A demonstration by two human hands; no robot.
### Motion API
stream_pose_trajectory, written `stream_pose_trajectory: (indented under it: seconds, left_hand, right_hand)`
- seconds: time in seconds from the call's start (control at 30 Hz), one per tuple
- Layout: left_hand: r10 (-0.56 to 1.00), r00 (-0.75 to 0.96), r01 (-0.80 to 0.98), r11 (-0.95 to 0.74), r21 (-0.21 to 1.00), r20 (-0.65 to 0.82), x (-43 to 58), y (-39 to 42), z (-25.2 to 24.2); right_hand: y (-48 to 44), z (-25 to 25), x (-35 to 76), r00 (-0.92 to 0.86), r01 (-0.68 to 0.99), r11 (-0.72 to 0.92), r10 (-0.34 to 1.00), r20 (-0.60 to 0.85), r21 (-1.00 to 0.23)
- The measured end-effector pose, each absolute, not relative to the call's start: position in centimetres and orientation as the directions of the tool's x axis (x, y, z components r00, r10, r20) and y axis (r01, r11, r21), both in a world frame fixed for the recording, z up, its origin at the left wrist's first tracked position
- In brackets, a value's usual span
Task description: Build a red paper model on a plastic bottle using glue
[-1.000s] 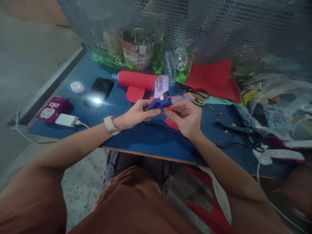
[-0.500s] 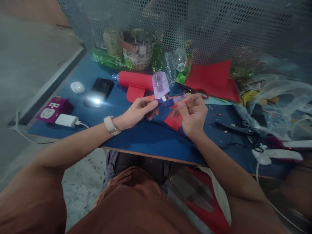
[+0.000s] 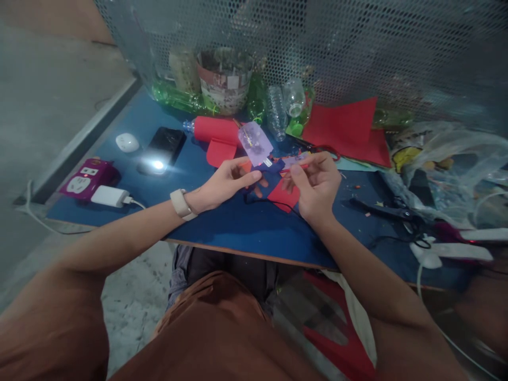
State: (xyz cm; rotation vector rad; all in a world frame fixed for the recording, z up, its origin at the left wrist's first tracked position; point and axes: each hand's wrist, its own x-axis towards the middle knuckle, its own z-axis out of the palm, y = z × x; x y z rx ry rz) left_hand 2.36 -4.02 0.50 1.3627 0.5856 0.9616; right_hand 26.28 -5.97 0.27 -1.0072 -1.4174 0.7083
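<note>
My left hand [image 3: 232,182], with a pale band at its wrist, is closed on a blue glue gun [image 3: 273,168] with a white label and a black cord. A pale purple, stained flat piece [image 3: 256,143] covers part of the gun. Beyond that piece a narrow tip points to the upper left. My right hand [image 3: 317,185] pinches a thin red stick [image 3: 293,169] at the rear of the gun; whether it sits inside cannot be told. Under the hands lies a red paper piece [image 3: 283,196]. A red paper-wrapped bottle [image 3: 216,129] lies just beyond the left hand.
Plastic bottles [image 3: 275,111] and a planter [image 3: 224,82] line the mesh panel. Red sheets [image 3: 341,124] and red-handled scissors [image 3: 331,153] lie back right, near a clear plastic bag [image 3: 456,164]. Leftward are a lit phone [image 3: 164,148] and a purple power socket [image 3: 89,177].
The glue gun and purple piece have turned leftward, so the tip points further left. The black cord has shifted right. My right hand has moved slightly right with the red stick.
</note>
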Motion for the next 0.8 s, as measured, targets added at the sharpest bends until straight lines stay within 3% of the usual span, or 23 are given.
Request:
stream_pose_trajectory:
  seconds: [0.37, 0.8]
  left_hand:
    - [0.858, 0.493, -0.17, -0.071, 0.983, 0.147, 2.35, -3.95, 0.46]
    - [0.865, 0.474, -0.167, -0.096, 0.981, 0.165, 2.33, -4.04, 0.84]
  right_hand:
    - [-5.72, -0.05, 26.14, 0.11, 0.157, 0.502, 0.847, 0.52, -0.851]
    - [-6.11, 0.65, 26.04, 0.033, 0.135, 0.44, 0.894, 0.448, -0.888]
